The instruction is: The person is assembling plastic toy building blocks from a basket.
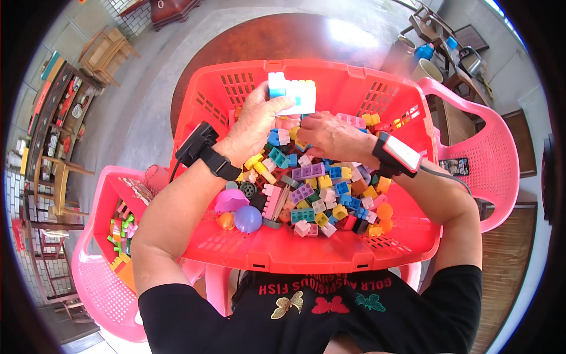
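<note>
My left hand holds up a small assembly of toy building blocks, mostly white with blue and yellow parts, above the far side of a red plastic basket. Close beside it on the right is my right hand, its fingers curled down over the pile of blocks. What those fingers grip, if anything, is hidden. Loose blocks in purple, teal, blue, yellow and pink fill the basket's middle and right. A blue-violet ball, an orange ball and a pink cup-like piece lie at its near left.
Behind the basket stands a round brown table. A pink chair is to the right, with a dark phone-like object on it. Another pink chair on the left bears a red container of more blocks. Wooden shelves line the far left.
</note>
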Available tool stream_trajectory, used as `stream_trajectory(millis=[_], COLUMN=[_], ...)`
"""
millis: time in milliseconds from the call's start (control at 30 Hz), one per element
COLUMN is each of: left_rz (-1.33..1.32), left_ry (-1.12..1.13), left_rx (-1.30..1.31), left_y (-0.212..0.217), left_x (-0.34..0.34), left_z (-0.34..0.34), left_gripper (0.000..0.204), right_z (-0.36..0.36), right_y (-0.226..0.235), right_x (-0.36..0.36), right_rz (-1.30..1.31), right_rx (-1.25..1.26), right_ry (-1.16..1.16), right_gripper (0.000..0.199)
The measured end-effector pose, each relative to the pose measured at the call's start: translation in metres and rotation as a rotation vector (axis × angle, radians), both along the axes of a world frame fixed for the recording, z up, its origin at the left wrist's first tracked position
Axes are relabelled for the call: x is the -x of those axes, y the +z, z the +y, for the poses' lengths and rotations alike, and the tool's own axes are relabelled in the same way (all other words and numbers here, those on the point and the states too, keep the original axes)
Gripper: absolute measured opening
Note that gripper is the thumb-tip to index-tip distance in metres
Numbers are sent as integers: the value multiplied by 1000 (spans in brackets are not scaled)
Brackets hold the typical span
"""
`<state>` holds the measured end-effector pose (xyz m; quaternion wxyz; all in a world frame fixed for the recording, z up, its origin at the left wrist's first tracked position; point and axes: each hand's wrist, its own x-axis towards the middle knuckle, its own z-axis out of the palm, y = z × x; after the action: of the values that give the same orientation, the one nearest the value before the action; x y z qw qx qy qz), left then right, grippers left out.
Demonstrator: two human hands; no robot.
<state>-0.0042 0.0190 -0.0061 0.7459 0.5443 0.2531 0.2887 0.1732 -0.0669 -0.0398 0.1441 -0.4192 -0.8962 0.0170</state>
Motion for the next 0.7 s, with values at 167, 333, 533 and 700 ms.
stream_trajectory(millis=[167,333,533,700], left_rz=[-29,-126,-101,49], left_ry=[42,93,69,5], left_rx=[14,50,53,-110], left_y=[7,10,8,6], left_x=[-3,2,2,-1], left_z=[-2,1,6,1], left_gripper=[27,27,26,30], right_z=[-8,-16,-16,-16], right_y=[43,68,78,94], right_x=[-6,2,-2,-21], right_rz=[226,435,739,681], right_rx=[135,250,177,192], right_ry=[-111,-85,-94,-532], right_gripper=[26,20,23,27])
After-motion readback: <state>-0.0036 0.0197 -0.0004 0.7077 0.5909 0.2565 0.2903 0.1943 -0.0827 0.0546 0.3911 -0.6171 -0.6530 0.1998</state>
